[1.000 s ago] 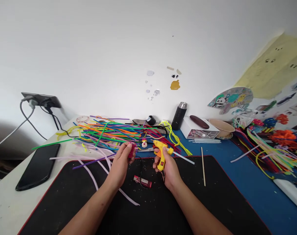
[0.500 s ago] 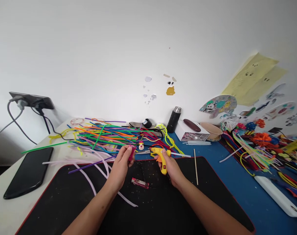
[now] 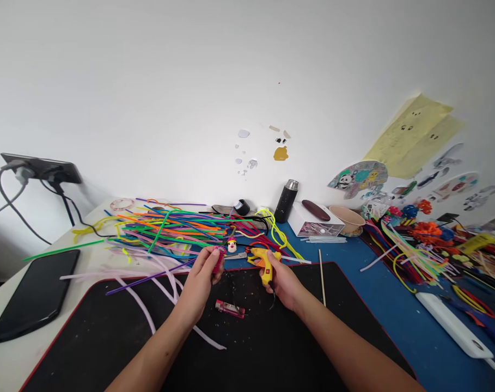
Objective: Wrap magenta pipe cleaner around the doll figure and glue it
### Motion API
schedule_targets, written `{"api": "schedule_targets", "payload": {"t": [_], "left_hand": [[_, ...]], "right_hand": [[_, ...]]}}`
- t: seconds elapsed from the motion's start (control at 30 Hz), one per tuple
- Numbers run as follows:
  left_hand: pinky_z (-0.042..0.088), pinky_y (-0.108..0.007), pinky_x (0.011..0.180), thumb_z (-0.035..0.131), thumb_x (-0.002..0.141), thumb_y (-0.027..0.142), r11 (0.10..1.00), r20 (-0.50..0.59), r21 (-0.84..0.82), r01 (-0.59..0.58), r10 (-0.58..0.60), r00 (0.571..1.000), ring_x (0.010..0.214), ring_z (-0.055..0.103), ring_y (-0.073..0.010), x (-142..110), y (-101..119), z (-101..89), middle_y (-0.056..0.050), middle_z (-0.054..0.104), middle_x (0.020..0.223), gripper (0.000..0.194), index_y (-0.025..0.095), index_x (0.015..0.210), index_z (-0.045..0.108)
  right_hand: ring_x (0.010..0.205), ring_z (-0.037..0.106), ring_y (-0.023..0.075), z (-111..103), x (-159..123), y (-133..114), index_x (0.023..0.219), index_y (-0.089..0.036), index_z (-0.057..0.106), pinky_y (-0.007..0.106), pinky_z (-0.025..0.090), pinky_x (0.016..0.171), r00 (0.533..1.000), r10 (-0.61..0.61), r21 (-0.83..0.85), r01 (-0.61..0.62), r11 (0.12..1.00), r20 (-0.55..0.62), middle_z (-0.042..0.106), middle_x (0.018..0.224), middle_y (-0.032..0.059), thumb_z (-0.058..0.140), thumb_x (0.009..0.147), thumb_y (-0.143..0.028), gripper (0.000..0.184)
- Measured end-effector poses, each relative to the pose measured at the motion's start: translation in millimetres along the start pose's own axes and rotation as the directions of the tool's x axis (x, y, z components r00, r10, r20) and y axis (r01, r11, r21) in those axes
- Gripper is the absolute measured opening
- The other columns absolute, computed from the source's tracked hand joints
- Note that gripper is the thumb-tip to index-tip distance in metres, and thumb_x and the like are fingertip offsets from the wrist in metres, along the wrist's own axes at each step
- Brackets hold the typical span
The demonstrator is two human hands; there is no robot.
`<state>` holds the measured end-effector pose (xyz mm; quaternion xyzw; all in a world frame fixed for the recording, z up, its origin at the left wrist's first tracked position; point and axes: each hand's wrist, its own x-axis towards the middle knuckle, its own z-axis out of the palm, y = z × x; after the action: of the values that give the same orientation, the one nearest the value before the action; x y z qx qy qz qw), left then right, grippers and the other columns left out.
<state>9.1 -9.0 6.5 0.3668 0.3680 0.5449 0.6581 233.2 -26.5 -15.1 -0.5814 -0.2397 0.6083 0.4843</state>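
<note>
My left hand (image 3: 202, 275) is closed around a small magenta fuzzy piece (image 3: 218, 260), held just above the black mat (image 3: 108, 337). My right hand (image 3: 282, 280) grips a yellow glue gun (image 3: 263, 262) by its handle, its nozzle pointing left toward the magenta piece, with a clear glue stick poking out at the back. The two hands are a short gap apart. A red lighter (image 3: 230, 309) lies on the mat below them. A small doll head (image 3: 231, 245) and scissors (image 3: 237, 255) lie just beyond the hands.
A heap of coloured pipe cleaners (image 3: 169, 226) covers the table behind. A black phone (image 3: 32, 294) lies far left. A wooden stick (image 3: 321, 276), black flask (image 3: 286, 201), white box (image 3: 316, 220), bowl (image 3: 347, 218) and more craft pieces (image 3: 431, 245) sit right.
The view has swung right and slightly up. Both hands have stayed close together; the glue gun has tilted so its nozzle points more toward the magenta piece.
</note>
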Motion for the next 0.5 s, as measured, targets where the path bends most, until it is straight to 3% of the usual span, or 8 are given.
{"api": "schedule_targets", "payload": {"t": [0.17,0.3,0.4,0.5], "left_hand": [[0.032,-0.024,0.058,0.080,0.081,0.066,1.000,0.026,0.021,0.010,-0.011,1.000,0.062,0.042,-0.0125,-0.4,-1.0,-0.1,0.005,0.052,0.071,0.050,0.022,0.085,0.058],[0.031,-0.024,0.058,0.079,0.081,0.067,0.999,0.032,0.040,0.017,-0.018,0.999,0.062,0.041,-0.0125,0.7,-4.3,-1.1,0.005,0.051,0.070,0.050,0.022,0.086,0.056],[0.031,-0.024,0.058,0.079,0.082,0.067,0.999,0.039,0.043,0.023,-0.025,0.999,0.062,0.041,-0.0125,2.8,-7.9,-3.4,0.005,0.051,0.070,0.050,0.022,0.087,0.056],[0.030,-0.025,0.058,0.078,0.083,0.067,0.999,0.047,0.043,0.029,-0.031,0.998,0.062,0.040,-0.0124,3.2,-9.9,-4.4,0.006,0.051,0.070,0.050,0.023,0.090,0.056]], "right_hand": [[0.043,0.048,0.0108,-0.9,1.3,1.7,0.093,-0.017,0.074,0.021,0.027,0.041,1.000,-0.009,-0.053,0.011,0.999,0.023,0.064,0.063,-0.0003,0.067,0.090,-0.075,0.058],[0.043,0.052,0.0106,-1.0,5.4,1.9,0.095,-0.017,0.071,0.020,0.030,0.040,1.000,0.027,-0.191,-0.023,0.981,0.014,0.063,0.064,-0.0009,0.053,0.096,-0.079,0.065],[0.042,0.056,0.0112,-2.0,7.0,0.5,0.095,-0.017,0.068,0.020,0.035,0.039,0.999,0.051,-0.292,-0.049,0.955,0.001,0.066,0.066,0.0007,0.044,0.102,-0.076,0.064],[0.041,0.060,0.0126,-3.3,5.6,-0.7,0.090,-0.017,0.066,0.020,0.037,0.036,0.999,0.040,-0.377,-0.035,0.925,0.006,0.069,0.068,0.0034,0.049,0.104,-0.070,0.057]]}}
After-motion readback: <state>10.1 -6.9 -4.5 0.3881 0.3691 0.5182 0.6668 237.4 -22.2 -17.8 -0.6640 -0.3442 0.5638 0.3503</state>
